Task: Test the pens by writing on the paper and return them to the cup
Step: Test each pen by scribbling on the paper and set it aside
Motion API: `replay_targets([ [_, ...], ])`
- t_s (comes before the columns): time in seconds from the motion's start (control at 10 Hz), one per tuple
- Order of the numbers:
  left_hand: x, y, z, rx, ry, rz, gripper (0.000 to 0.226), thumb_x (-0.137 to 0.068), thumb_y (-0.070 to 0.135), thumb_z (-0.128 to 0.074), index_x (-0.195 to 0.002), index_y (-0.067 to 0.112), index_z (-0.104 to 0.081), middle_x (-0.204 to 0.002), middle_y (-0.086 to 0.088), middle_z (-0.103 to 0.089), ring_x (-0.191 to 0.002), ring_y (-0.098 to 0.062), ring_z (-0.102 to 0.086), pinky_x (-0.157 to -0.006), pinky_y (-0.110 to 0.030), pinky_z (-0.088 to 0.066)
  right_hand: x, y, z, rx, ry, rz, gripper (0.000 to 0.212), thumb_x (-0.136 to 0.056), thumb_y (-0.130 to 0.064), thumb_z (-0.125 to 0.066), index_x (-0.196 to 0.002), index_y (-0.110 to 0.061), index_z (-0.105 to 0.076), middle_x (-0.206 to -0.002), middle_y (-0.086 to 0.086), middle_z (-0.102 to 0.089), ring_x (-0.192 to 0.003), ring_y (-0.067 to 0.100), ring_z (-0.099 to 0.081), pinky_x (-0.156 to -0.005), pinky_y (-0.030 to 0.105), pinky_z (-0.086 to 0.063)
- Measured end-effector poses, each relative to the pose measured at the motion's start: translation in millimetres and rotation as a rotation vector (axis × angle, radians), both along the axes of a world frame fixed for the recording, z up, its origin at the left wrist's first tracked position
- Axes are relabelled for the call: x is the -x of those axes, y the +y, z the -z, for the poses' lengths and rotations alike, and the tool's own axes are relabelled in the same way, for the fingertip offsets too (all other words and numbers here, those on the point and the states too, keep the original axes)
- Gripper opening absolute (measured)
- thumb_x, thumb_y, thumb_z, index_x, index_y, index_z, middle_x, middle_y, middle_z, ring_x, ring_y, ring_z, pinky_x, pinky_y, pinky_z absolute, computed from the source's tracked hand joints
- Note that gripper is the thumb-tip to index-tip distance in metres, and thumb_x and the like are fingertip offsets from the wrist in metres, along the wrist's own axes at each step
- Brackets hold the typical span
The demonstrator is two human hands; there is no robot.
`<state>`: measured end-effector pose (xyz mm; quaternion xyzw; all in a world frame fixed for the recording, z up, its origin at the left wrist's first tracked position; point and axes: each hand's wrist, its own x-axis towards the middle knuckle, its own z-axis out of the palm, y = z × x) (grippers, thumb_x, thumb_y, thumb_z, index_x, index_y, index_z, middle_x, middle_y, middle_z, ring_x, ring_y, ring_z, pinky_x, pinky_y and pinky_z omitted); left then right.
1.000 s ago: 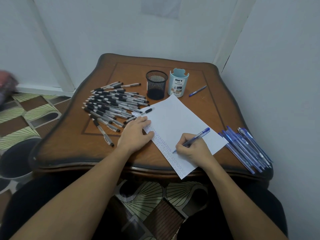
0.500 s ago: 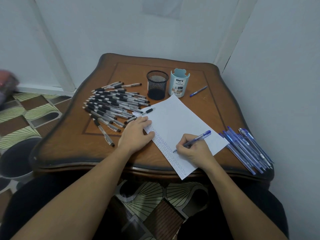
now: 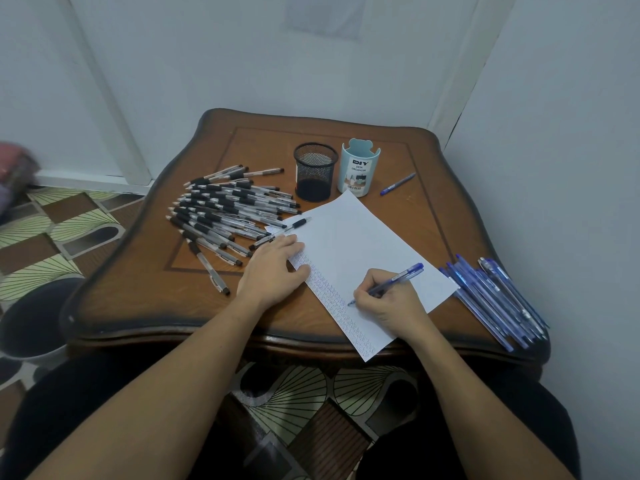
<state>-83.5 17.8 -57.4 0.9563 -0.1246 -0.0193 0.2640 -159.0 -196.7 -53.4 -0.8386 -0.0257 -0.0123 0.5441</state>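
While the right hand (image 3: 391, 303) writes, its fingers (image 3: 367, 284) are curled round the barrel of a blue capped ballpoint pen (image 3: 398, 278), pinching it low, with the tip on the white sheet of paper (image 3: 363, 244). The left hand (image 3: 273, 268) lies palm down with fingers extended and relaxed, holding nothing and pressing the left edge of the sheet onto the brown wooden worktop (image 3: 138, 289). A band of small blue test marks (image 3: 332, 296) runs along the near-left edge of the paper.

Containers:
- Black wire-mesh cylindrical cup (image 3: 315, 171): upright at the far side of the worktop, just beyond the far corner of the paper. Only its dark base shows inside.
- Pale blue cylindrical desk organizer (image 3: 358, 171): upright, just beside the mesh cup on its right, with the paper's far corner at its foot. Its interior cannot be seen from this angle.

Loose pens:
- A heap of clear pens with black grips (image 3: 225, 213) lies left of the paper; one of them (image 3: 294, 225) rests across the paper's left corner.
- A single blue pen (image 3: 398, 184) lies right of the organizer.
- A bundle of blue pens (image 3: 495, 299) lies at the right edge of the worktop.

Compared with the frame half a second earlier, both hands, the held pen, both containers and all pen groups occupy matching positions; any travel of the pen tip is too small to tell.
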Motion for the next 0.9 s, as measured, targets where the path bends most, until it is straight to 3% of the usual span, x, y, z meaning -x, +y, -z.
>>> replay_targets([
  [0.3, -1, 0, 1, -0.001, 0.008, -0.001, 0.054, -0.094, 0.043, -0.053, -0.145, 0.025, -0.045, -0.156, 0.006, -0.033, -0.145, -0.012, -0.023, -0.118, -0.034, -0.014, 0, -1, 1, 0.001, -0.001, 0.009, 0.026, -0.082, 0.003, -0.063, -0.06, -0.01, -0.056, -0.051, -0.013, -0.051, -0.053, 0.0, -0.042, -0.051, 0.015, -0.032],
  [0.6, 0, 0, -1, -0.004, 0.008, -0.002, 0.054, -0.095, 0.043, -0.053, -0.145, 0.025, -0.045, -0.156, 0.007, -0.033, -0.145, -0.012, -0.022, -0.118, -0.034, -0.014, -3, -2, 3, 0.007, 0.0, 0.021, 0.023, -0.086, -0.001, -0.063, -0.064, -0.007, -0.057, -0.055, -0.013, -0.054, -0.056, 0.0, -0.045, -0.055, 0.015, -0.034],
  [0.7, 1, 0, -1, 0.011, 0.005, -0.004, 0.054, -0.094, 0.042, -0.054, -0.144, 0.025, -0.045, -0.156, 0.006, -0.034, -0.145, -0.012, -0.023, -0.118, -0.034, -0.014, -8, -6, 1, -0.312, 0.083, 0.101, 0.026, -0.095, -0.019, -0.063, -0.071, -0.012, -0.057, -0.065, -0.003, -0.061, -0.057, 0.008, -0.049, -0.061, 0.023, -0.041],
  [0.8, 1, 0, -1, 0.01, 0.004, -0.004, 0.054, -0.094, 0.042, -0.054, -0.144, 0.025, -0.045, -0.155, 0.007, -0.034, -0.145, -0.012, -0.023, -0.118, -0.034, -0.014, -11, -10, -3, -0.494, 0.116, 0.113, 0.035, -0.089, -0.038, -0.054, -0.081, -0.005, -0.061, -0.079, 0.012, -0.06, -0.054, 0.015, -0.044, -0.054, 0.022, -0.038],
  [0.9, 1, 0, -2, 0.005, 0.002, 0.001, 0.053, -0.095, 0.042, -0.054, -0.144, 0.025, -0.045, -0.156, 0.006, -0.034, -0.145, -0.011, -0.023, -0.118, -0.033, -0.014, -12, -11, -5, -0.537, 0.114, 0.07, 0.028, -0.085, -0.032, -0.059, -0.088, -0.005, -0.053, -0.074, 0.01, -0.066, -0.05, 0.016, -0.046, -0.051, 0.022, -0.04],
])
